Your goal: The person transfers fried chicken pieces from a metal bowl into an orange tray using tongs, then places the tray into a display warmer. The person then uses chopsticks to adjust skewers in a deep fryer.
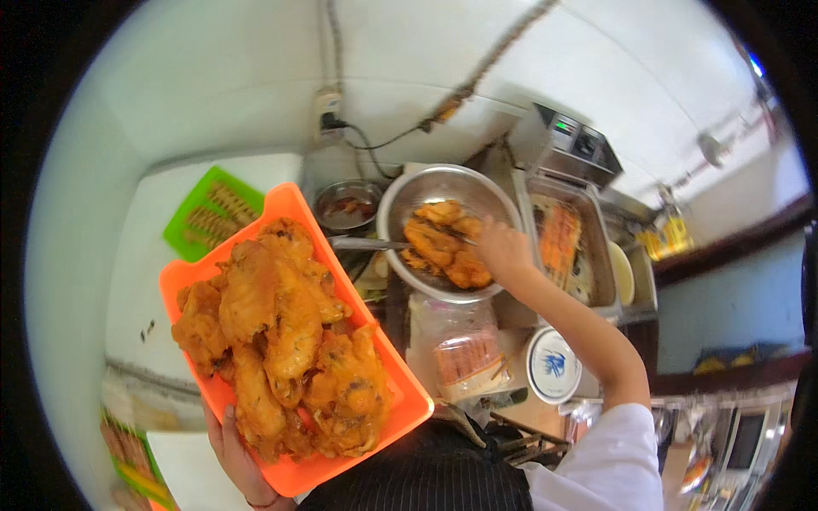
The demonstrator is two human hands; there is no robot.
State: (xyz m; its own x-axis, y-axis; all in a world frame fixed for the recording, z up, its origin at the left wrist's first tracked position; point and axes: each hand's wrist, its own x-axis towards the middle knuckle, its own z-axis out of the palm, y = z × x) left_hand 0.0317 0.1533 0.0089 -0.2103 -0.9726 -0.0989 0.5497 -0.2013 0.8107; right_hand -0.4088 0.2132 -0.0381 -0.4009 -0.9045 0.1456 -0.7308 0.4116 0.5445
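Observation:
My left hand (pixel 240 464) grips the near left side of an orange plastic tray (pixel 409 413), fingers tucked under it. Large golden-brown battered fried pieces, apparently chicken (pixel 294 328), fill the tray in a heap. My right hand (pixel 504 251) reaches over a round steel bowl (pixel 503 192), fingers closed and slightly blurred. Inside the bowl lie several darker fried pieces (pixel 436 240), right by those fingers. Whatever the fingers pinch, perhaps a thin utensil, does not show clearly. A metal handle (pixel 368 244) rests across the bowl's left rim.
A green tray (pixel 189 196) of skewered food stands on the white surface at left. Right of the bowl is a steel fryer (pixel 607 281) with orange-coloured food in it. Nearer are a bagged food pack (pixel 464 358) and a white round lid (pixel 552 366). A small steel bowl (pixel 348 223) sits behind.

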